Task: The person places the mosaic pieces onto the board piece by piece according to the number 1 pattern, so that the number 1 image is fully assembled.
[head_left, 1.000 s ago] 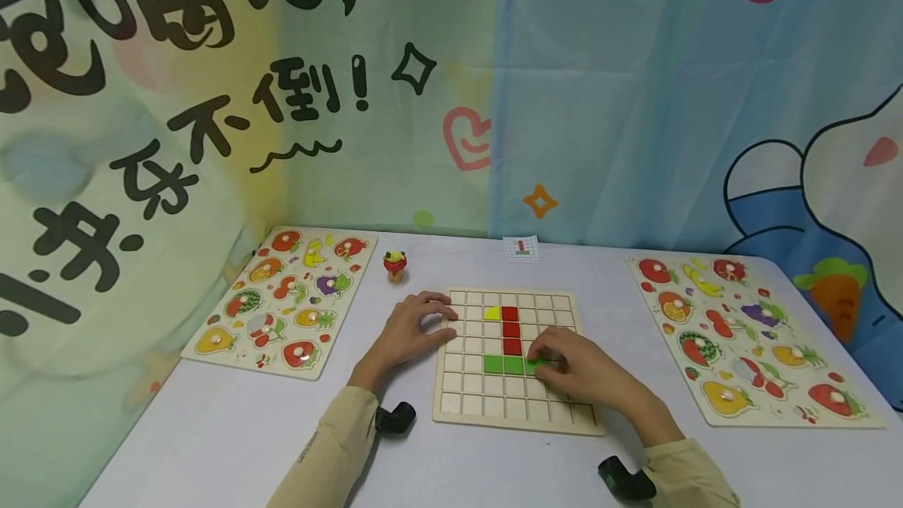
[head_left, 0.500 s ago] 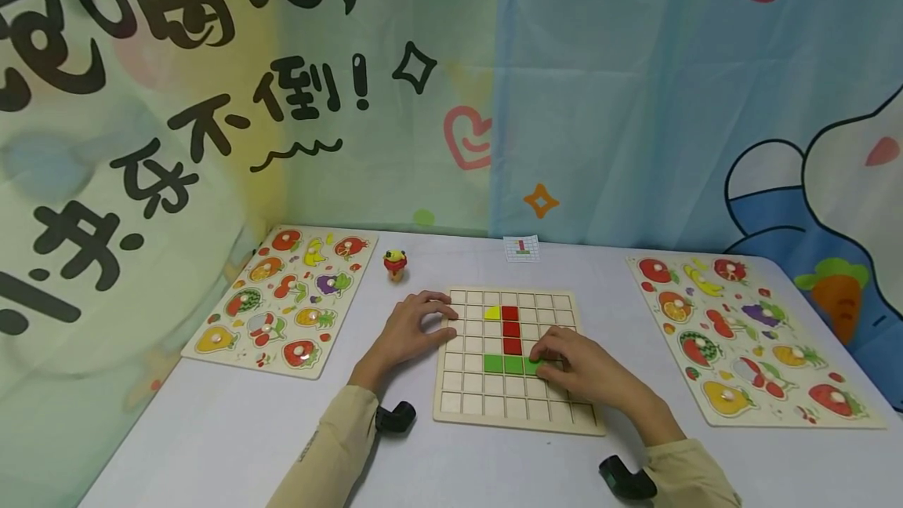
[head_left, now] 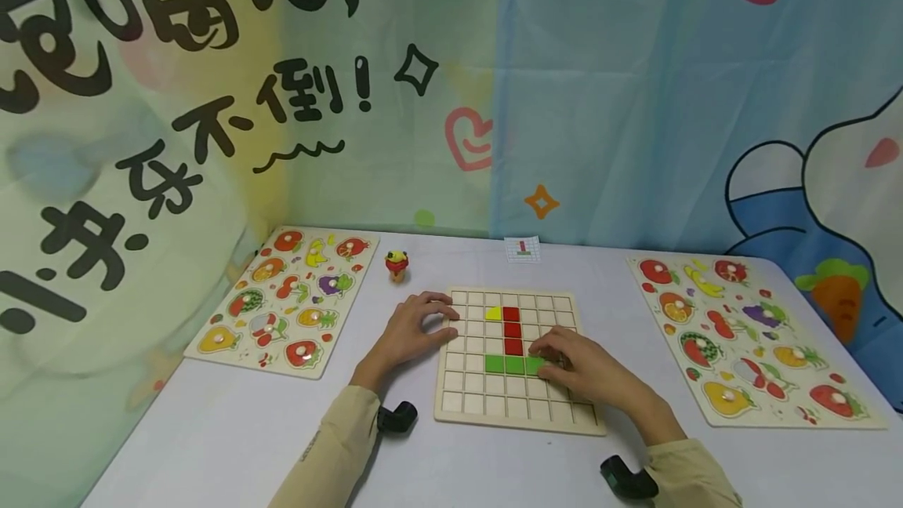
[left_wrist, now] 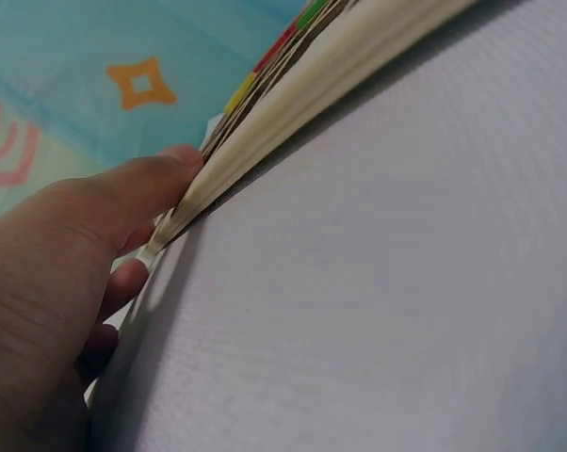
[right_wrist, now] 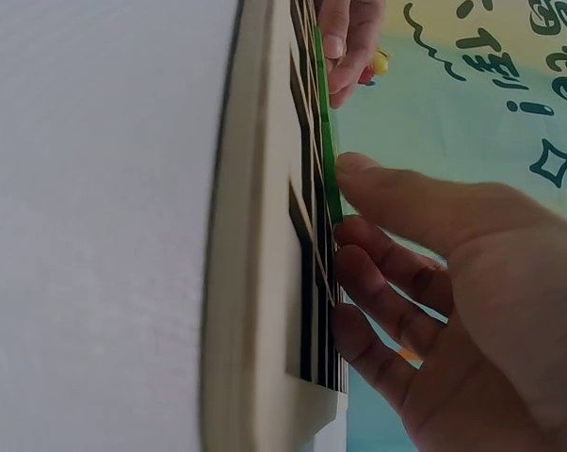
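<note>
A square wooden grid board [head_left: 451, 406] lies on the white table. On it are a yellow piece [head_left: 493, 313], a column of red tiles [head_left: 513, 330] and a row of several green tiles [head_left: 505, 364]. My left hand [head_left: 411, 329] touches the board's left side, index finger near the far corner and thumb lower on the edge; the left wrist view shows the thumb [left_wrist: 175, 165] against the rim. My right hand [head_left: 582, 363] pinches the rightmost green tile [right_wrist: 332, 193] between thumb and index finger, at the end of the row. The other right fingertips reach the grid beside it.
Fruit puzzle boards [head_left: 278, 300] [head_left: 748, 335] lie left and right. Behind the grid board are a small toy figure [head_left: 397, 266] and a little pattern card [head_left: 522, 249]. A printed curtain [head_left: 607, 100] hangs behind the table.
Both hands and the board stay nearly in place. The right thumb has shifted slightly, so more of the rightmost green tile shows.
</note>
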`<state>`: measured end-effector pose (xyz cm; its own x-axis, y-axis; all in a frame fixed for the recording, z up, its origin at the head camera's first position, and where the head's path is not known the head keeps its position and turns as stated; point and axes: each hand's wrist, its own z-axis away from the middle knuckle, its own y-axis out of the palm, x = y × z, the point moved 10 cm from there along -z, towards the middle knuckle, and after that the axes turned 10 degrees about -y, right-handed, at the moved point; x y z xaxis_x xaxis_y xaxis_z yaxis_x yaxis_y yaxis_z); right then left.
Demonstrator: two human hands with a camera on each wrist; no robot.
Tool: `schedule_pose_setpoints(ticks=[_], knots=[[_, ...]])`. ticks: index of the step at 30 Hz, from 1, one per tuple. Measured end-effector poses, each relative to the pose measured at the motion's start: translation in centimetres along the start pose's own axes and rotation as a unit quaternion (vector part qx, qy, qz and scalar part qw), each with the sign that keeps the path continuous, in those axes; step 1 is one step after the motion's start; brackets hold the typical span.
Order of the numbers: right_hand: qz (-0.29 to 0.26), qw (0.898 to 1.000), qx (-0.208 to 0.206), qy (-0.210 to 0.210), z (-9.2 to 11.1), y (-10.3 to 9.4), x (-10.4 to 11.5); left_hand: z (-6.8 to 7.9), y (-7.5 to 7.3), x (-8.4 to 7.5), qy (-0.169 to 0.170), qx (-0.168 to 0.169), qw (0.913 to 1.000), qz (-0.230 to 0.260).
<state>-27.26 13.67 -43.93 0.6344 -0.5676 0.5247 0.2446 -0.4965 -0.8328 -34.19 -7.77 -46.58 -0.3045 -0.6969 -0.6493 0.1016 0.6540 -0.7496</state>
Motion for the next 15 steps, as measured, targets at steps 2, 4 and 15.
schedule_pose_setpoints(ticks=[2, 4, 15], knots=[[-0.001, 1.0, 0.0, -0.002, 0.0, -0.1, 0.1, 0.0, -0.1, -0.1, 0.003, -0.002, 1.0, 0.002], [0.002, 1.0, 0.001, -0.005, -0.1, -0.2, 0.1, 0.0, -0.2, -0.2, 0.006, -0.006, 1.0, 0.003], [0.003, 0.999, -0.039, 0.017, 0.1, -1.7, -1.4, 0.3, -1.5, -0.8, 0.022, -0.019, 0.9991, -0.032]])
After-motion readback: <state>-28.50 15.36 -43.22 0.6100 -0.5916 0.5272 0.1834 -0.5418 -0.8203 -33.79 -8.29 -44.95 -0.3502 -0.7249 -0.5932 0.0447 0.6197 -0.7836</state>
